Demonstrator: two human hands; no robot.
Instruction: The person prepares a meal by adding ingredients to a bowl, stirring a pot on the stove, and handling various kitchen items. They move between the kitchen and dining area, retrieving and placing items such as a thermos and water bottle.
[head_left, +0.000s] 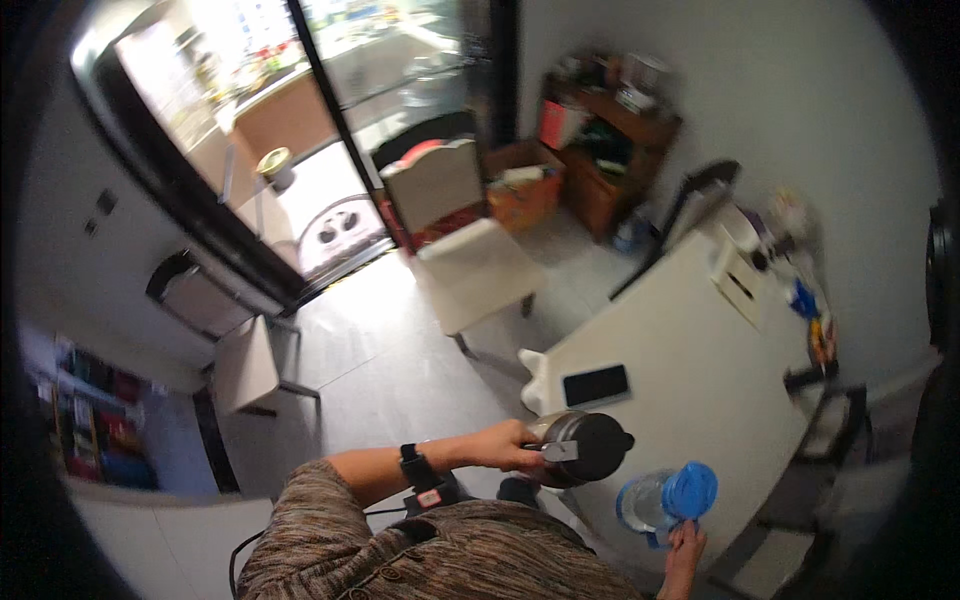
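My left hand (504, 446) is closed around the handle of a jug-shaped kettle (596, 448) with a black lid and a metallic body. The kettle is at the near left edge of a pale table (690, 367); whether it rests there or is held up, I cannot tell. To its right, my right hand (684, 549) grips the blue handle of a clear pitcher (645, 501). A blue lid (691, 489) covers the pitcher's top. Beyond the kettle, a dark-screened phone (596, 385) lies flat on the table.
A tissue box (736, 285) and small items line the table's far right side. A beige chair (480, 274) stands beyond the table, another chair (244, 360) at left. Behind are a cardboard box (525, 187), a wooden cabinet (600, 180) and a glass sliding door (341, 112).
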